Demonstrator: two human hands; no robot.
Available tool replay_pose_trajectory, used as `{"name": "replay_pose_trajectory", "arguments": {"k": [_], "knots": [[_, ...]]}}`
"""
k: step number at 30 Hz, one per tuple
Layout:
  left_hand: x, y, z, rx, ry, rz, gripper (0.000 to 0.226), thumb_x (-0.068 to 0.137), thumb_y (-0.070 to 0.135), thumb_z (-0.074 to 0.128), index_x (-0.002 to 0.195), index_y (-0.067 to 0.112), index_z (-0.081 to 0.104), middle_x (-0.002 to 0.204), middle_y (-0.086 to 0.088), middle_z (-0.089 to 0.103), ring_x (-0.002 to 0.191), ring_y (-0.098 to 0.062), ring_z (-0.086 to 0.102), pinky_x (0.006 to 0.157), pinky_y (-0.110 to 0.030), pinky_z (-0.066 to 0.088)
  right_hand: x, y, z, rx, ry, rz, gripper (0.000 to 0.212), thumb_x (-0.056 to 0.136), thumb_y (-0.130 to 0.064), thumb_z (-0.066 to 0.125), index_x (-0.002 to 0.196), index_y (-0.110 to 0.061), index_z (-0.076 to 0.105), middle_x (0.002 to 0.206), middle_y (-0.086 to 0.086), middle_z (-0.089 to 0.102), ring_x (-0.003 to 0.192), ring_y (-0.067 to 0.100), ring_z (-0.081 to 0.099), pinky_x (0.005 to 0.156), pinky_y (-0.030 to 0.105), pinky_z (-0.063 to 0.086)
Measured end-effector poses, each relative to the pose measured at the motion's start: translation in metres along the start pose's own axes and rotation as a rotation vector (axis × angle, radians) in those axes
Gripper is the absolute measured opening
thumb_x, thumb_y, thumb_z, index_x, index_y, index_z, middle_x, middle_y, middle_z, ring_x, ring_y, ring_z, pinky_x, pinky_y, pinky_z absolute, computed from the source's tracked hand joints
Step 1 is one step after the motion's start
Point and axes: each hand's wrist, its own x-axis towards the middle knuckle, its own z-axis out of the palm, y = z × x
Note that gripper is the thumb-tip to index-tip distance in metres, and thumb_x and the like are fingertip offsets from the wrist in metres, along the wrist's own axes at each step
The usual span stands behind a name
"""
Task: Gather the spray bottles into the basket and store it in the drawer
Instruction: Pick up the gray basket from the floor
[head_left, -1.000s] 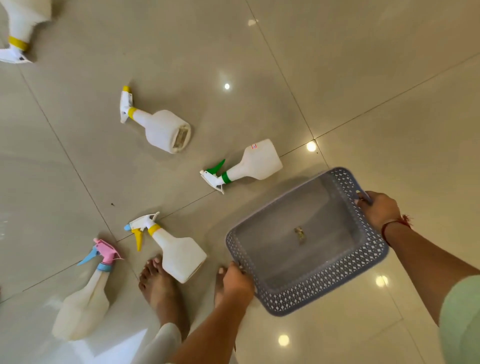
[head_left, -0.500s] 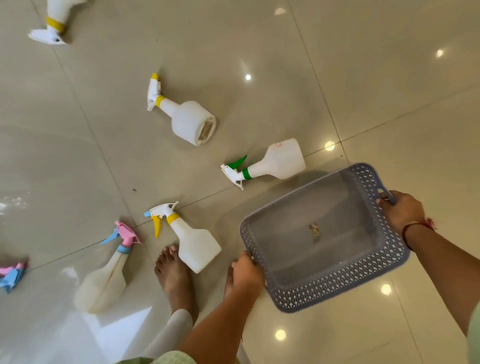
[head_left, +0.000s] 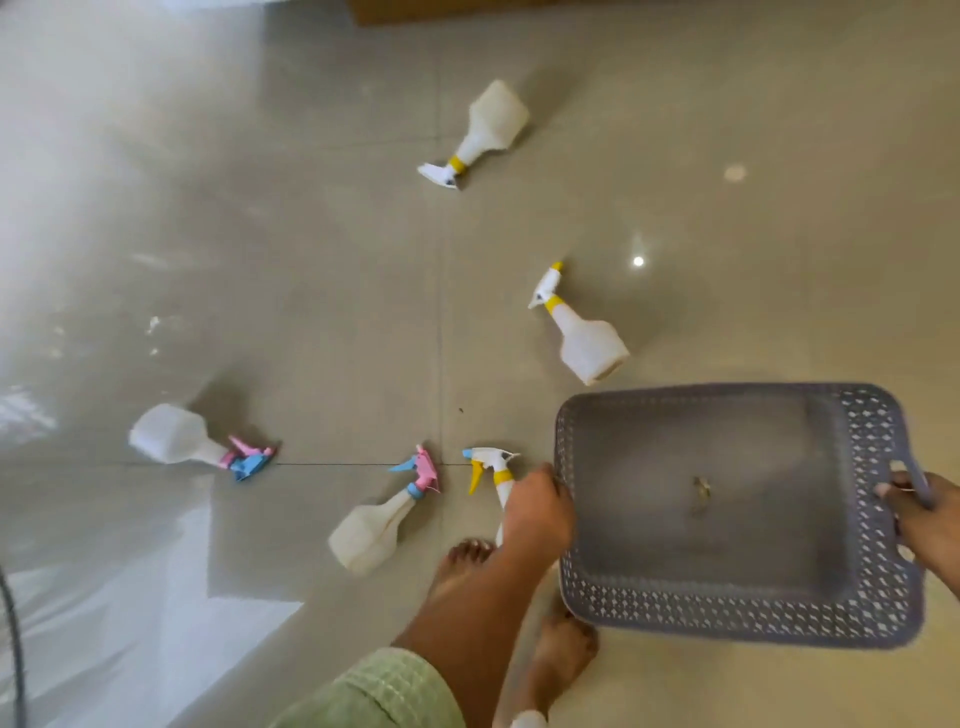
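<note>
I carry an empty grey perforated basket (head_left: 878, 519) above the tiled floor, my left hand (head_left: 535, 512) gripping its left rim and my right hand (head_left: 930, 525) its right handle. Several white spray bottles lie on the floor. One with a yellow collar (head_left: 491, 127) lies far off. Another yellow-collared one (head_left: 587, 338) lies just beyond the basket. A yellow-and-blue triggered one (head_left: 488, 467) is partly hidden behind my left hand. Two pink-and-blue triggered bottles lie to the left, one near (head_left: 374, 530) and one farther left (head_left: 182, 441).
My bare feet (head_left: 561, 644) stand on the glossy beige tiles below the basket. A brown furniture edge (head_left: 467, 10) shows at the top. A grey cable (head_left: 13, 649) runs along the lower left edge. Bright light reflects on the floor at lower left.
The view has swung left and turned, bringing a second pink-and-blue bottle fully into sight. The green-triggered bottle is no longer visible. Both hands keep their hold on the basket.
</note>
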Motion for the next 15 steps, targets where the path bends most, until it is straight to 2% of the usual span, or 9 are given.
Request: {"name": "replay_pose_trajectory", "arguments": {"k": [2, 3, 4, 6, 8, 12, 15], "knots": [[0.010, -0.012, -0.037, -0.122, 0.064, 0.042, 0.026, 0.095, 0.016, 0.037, 0.101, 0.006, 0.060, 0.107, -0.017, 0.067, 0.102, -0.034, 0.061, 0.080, -0.034, 0.045, -0.021, -0.071, 0.001, 0.035, -0.034, -0.091, 0.043, 0.071, -0.061, 0.046, 0.096, -0.030, 0.061, 0.090, 0.020, 0.070, 0.073, 0.024, 0.065, 0.057, 0.025, 0.052], [0.020, -0.021, -0.056, -0.161, 0.139, 0.035, 0.026, 0.095, 0.017, 0.037, 0.101, 0.007, 0.061, 0.106, -0.016, 0.068, 0.101, -0.033, 0.062, 0.078, -0.033, 0.045, -0.040, -0.115, 0.004, 0.051, -0.034, -0.149, 0.041, 0.076, -0.056, 0.050, 0.099, -0.025, 0.063, 0.094, 0.020, 0.071, 0.075, 0.032, 0.067, 0.060, 0.038, 0.054], [0.031, -0.035, -0.076, -0.191, 0.203, 0.018, 0.026, 0.096, 0.019, 0.038, 0.100, 0.008, 0.061, 0.105, -0.015, 0.068, 0.099, -0.033, 0.063, 0.077, -0.033, 0.046, -0.062, -0.160, 0.008, 0.040, -0.022, -0.196, 0.034, 0.081, -0.048, 0.054, 0.099, -0.021, 0.066, 0.095, 0.021, 0.071, 0.082, 0.039, 0.067, 0.062, 0.043, 0.055], [0.045, -0.067, -0.120, -0.200, 0.323, -0.007, 0.027, 0.097, 0.023, 0.039, 0.098, 0.008, 0.062, 0.105, -0.017, 0.068, 0.097, -0.033, 0.064, 0.079, -0.036, 0.048, -0.106, -0.246, 0.027, 0.029, 0.013, -0.319, 0.024, 0.088, -0.032, 0.059, 0.100, -0.015, 0.069, 0.097, 0.024, 0.071, 0.089, 0.041, 0.066, 0.077, 0.044, 0.052], [0.062, -0.101, -0.160, -0.211, 0.443, -0.029, 0.028, 0.097, 0.023, 0.041, 0.101, 0.008, 0.064, 0.106, -0.018, 0.068, 0.094, -0.031, 0.063, 0.077, -0.034, 0.045, -0.128, -0.312, 0.057, 0.031, -0.010, -0.437, 0.024, 0.090, -0.024, 0.058, 0.105, -0.008, 0.069, 0.102, 0.026, 0.069, 0.096, 0.042, 0.064, 0.082, 0.043, 0.049], [0.094, -0.163, -0.238, -0.265, 0.609, -0.110, 0.027, 0.096, 0.017, 0.041, 0.102, 0.005, 0.065, 0.104, -0.021, 0.068, 0.098, -0.037, 0.063, 0.083, -0.037, 0.048, -0.167, -0.405, 0.115, -0.006, -0.084, -0.527, 0.027, 0.091, -0.022, 0.057, 0.106, -0.002, 0.067, 0.109, 0.028, 0.067, 0.103, 0.043, 0.061, 0.083, 0.041, 0.048], [0.111, -0.193, -0.267, -0.261, 0.646, -0.125, 0.027, 0.095, 0.017, 0.041, 0.098, 0.006, 0.066, 0.097, -0.021, 0.069, 0.092, -0.037, 0.063, 0.073, -0.032, 0.042, -0.187, -0.435, 0.146, 0.005, -0.118, -0.511, 0.027, 0.092, -0.021, 0.054, 0.108, -0.002, 0.066, 0.110, 0.026, 0.066, 0.103, 0.041, 0.061, 0.084, 0.038, 0.048]]}}
